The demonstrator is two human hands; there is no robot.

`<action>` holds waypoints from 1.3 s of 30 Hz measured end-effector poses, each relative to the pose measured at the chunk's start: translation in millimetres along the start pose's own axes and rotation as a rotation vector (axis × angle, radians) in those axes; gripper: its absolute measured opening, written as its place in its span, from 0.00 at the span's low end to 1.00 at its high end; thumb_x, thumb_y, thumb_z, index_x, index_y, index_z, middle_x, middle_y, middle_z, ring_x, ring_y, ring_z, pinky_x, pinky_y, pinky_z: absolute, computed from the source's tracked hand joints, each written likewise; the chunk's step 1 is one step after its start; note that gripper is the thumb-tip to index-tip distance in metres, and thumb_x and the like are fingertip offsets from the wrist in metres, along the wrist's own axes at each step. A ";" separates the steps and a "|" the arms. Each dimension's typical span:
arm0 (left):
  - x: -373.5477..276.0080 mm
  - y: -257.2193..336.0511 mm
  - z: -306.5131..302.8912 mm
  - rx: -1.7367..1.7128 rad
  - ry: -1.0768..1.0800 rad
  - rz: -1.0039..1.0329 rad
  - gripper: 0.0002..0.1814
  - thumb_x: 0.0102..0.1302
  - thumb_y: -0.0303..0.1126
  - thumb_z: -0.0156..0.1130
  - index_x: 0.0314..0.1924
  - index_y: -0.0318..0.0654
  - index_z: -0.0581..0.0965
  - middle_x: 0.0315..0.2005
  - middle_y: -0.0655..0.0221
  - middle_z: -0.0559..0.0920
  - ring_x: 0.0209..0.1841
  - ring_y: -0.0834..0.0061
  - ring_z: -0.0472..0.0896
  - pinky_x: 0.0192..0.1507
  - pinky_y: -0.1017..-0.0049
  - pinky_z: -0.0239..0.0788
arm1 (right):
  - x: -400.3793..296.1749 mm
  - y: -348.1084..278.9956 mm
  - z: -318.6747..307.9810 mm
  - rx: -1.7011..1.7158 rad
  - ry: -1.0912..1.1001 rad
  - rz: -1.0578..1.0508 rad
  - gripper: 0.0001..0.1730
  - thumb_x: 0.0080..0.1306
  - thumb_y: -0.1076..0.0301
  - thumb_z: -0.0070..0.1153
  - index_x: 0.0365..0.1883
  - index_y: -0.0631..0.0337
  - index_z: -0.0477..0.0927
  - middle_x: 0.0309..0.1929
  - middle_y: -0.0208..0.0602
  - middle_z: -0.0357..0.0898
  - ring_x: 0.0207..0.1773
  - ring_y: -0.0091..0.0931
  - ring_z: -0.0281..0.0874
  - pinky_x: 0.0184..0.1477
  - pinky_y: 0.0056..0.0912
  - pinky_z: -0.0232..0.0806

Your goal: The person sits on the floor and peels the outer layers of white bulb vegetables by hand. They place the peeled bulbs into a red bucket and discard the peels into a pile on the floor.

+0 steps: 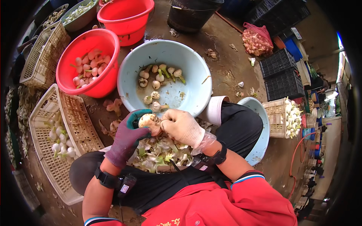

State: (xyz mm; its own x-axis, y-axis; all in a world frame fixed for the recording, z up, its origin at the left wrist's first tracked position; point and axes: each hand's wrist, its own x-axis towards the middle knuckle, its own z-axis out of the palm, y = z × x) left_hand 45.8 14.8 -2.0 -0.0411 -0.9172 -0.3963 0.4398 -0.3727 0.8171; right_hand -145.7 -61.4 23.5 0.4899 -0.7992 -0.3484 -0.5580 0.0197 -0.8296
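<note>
My left hand, in a purple glove with green fingers, grips a brownish garlic bulb just before the near rim of a light blue basin. My right hand, in a pale knit glove with clear plastic at the wrist, pinches the bulb's right side. Its fingertips are partly hidden, so whatever lies between them does not show. Inside the basin lie several garlic bulbs, some with short green stems. Peeled garlic skins are heaped below my hands, between my legs.
Left stand a red tub with pale bulbs, another red tub, and a white plastic crate holding trimmed garlic. Right are a blue basin, a crate of garlic, black crates and a red net bag. A black bucket stands ahead.
</note>
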 end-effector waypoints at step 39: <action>-15.7 8.2 21.2 0.266 -0.180 0.008 0.31 0.46 0.23 0.66 0.56 0.32 0.78 0.49 0.68 0.77 0.53 0.74 0.77 0.59 0.74 0.69 | -16.1 63.1 -9.4 -0.336 0.119 0.018 0.15 0.63 0.59 0.56 0.35 0.63 0.81 0.30 0.48 0.83 0.35 0.43 0.83 0.40 0.41 0.75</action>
State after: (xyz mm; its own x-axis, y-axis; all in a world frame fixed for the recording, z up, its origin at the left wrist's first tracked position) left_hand 31.1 23.2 19.8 -0.2070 -0.9217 -0.3282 0.1920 -0.3672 0.9101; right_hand -195.1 -53.0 -19.1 0.4076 -0.8652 -0.2919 -0.7645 -0.1486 -0.6272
